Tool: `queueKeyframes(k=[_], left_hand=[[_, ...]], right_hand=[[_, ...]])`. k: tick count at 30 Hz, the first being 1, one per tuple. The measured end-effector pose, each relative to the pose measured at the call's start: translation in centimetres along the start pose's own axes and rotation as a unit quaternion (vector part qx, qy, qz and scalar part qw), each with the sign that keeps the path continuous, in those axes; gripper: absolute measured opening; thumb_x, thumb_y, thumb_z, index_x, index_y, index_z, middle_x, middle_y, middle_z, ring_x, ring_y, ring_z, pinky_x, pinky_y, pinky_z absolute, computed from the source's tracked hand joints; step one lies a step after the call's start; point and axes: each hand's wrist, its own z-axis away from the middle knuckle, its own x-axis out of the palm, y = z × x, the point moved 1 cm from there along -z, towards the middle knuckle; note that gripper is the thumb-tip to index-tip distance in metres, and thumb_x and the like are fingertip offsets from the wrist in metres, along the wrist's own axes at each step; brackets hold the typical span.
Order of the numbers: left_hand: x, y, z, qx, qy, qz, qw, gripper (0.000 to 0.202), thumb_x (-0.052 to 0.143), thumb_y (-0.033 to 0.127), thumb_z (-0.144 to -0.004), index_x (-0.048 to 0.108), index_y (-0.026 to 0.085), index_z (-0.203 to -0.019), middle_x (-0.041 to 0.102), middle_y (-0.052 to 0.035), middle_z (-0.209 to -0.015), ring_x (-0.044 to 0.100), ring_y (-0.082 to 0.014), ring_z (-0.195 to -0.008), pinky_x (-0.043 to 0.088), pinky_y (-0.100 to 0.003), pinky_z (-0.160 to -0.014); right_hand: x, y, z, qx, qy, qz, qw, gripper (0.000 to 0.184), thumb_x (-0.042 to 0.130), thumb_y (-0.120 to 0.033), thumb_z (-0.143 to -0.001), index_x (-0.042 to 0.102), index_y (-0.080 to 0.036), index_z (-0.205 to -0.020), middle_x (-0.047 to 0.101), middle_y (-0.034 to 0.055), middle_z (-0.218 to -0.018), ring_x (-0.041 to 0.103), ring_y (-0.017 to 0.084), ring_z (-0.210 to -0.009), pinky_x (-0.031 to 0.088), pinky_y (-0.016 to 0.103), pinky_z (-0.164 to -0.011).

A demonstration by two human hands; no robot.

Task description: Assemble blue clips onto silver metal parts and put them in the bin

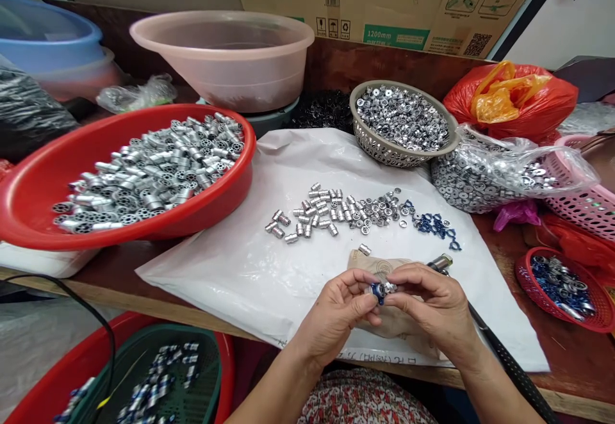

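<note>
Left hand (pixel 334 309) and right hand (pixel 432 302) pressed close together, fingertips of both pinching one small metal part (pixel 379 291) with a blue ring, just above a tan cloth (pixel 379 328). Corded tool (pixel 439 262) just beside the right hand at 1 o'clock, its black cord running off toward 4 over the bench edge (pixel 96 293); can't tell if it's held. Cloth lies on a white plastic sheet (pixel 230 270), whose front edge passes under the wrists. Loose cylinder (pixel 364 249) at 12, near the cloth. Past it, a scattered band of metal parts (pixel 331 209) ending in blue clips (pixel 435 227); open sheet on both sides of the hands. Red basin (pixel 247 155) at 10, by the sheet's left edge. Grey basket (pixel 365 148) at 12, clear bag of washers (pixel 473 177) at 1, red basket (pixel 523 283) at 3, green basket (pixel 168 334) at 8, below the bench.
</note>
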Motion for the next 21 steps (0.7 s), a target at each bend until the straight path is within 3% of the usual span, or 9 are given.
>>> queueKeyframes(k=[9, 14, 21], left_hand=[[-0.08, 0.12, -0.03, -0.006, 0.008, -0.01, 1.0, 0.031, 0.079, 0.028, -0.062, 0.066, 0.015, -0.087, 0.062, -0.0007, -0.075, 0.055, -0.0074, -0.059, 0.048, -0.018, -0.055], [-0.26, 0.08, 0.1, 0.002, 0.02, -0.038, 0.999, 0.03, 0.079, 0.028, -0.062, 0.067, 0.014, -0.086, 0.062, -0.0017, -0.075, 0.055, -0.0092, -0.062, 0.049, -0.02, -0.056], [-0.41, 0.5, 0.0, 0.035, 0.019, -0.128, 0.991, 0.025, 0.074, 0.03, -0.068, 0.069, 0.014, -0.086, 0.064, -0.0033, -0.07, 0.057, -0.0125, -0.061, 0.049, -0.025, -0.061]], right_hand=[[0.04, 0.01, 0.0, -0.016, -0.019, 0.005, 1.0, 0.012, 0.073, -0.026, -0.071, 0.071, -0.023, -0.082, 0.07, 0.0048, -0.076, 0.065, 0.019, -0.074, 0.054, 0.031, -0.064], [-0.21, 0.14, 0.13, -0.029, -0.063, 0.013, 0.998, 0.016, 0.071, -0.023, -0.074, 0.071, -0.025, -0.09, 0.071, 0.0047, -0.082, 0.067, 0.019, -0.076, 0.055, 0.031, -0.066], [0.41, 0.34, 0.78, -0.051, -0.039, 0.029, 0.998, 0.012, 0.069, -0.021, -0.076, 0.071, -0.024, -0.087, 0.071, 0.0041, -0.078, 0.067, 0.018, -0.071, 0.056, 0.03, -0.063]])
